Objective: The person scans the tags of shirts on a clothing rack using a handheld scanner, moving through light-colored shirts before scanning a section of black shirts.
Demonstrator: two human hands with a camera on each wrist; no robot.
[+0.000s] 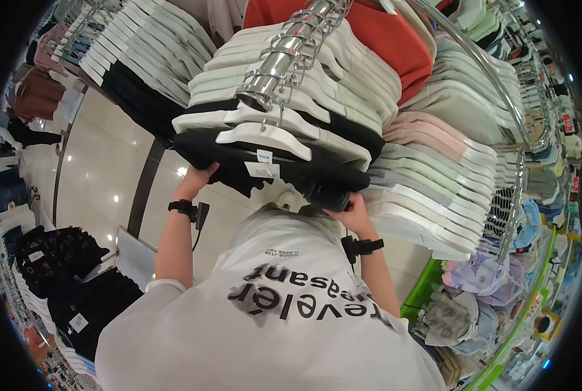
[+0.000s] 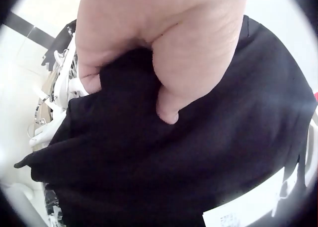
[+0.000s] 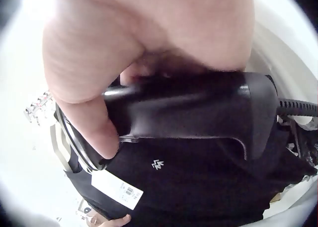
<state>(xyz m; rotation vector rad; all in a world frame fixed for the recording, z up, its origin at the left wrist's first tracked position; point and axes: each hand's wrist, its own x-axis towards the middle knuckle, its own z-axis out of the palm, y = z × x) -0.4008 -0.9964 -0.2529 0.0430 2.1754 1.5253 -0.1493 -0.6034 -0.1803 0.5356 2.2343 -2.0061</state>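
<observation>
A black shirt (image 1: pixel 203 148) hangs on a white hanger (image 1: pixel 275 138) at the near end of a chrome rail. My left hand (image 1: pixel 202 177) pinches its cloth at the left; in the left wrist view the thumb (image 2: pixel 169 111) lies on the near face and the fingers go behind. My right hand (image 1: pixel 351 212) grips a black handheld garment steamer (image 3: pixel 184 108) with a ribbed cord (image 3: pixel 298 108). It is held close over the shirt's right side. A white price tag (image 3: pixel 118 189) hangs at the shirt's front, near a small pale logo (image 3: pixel 157 165).
The chrome rail (image 1: pixel 260 88) carries many white and black garments behind the shirt. To the right hang pale pink, green and grey tops (image 1: pixel 434 176); on the left, a row of white and black clothes (image 1: pixel 134 85). Folded black garments (image 1: pixel 89 306) lie at lower left. Tiled floor (image 1: pixel 102 156) shows between racks.
</observation>
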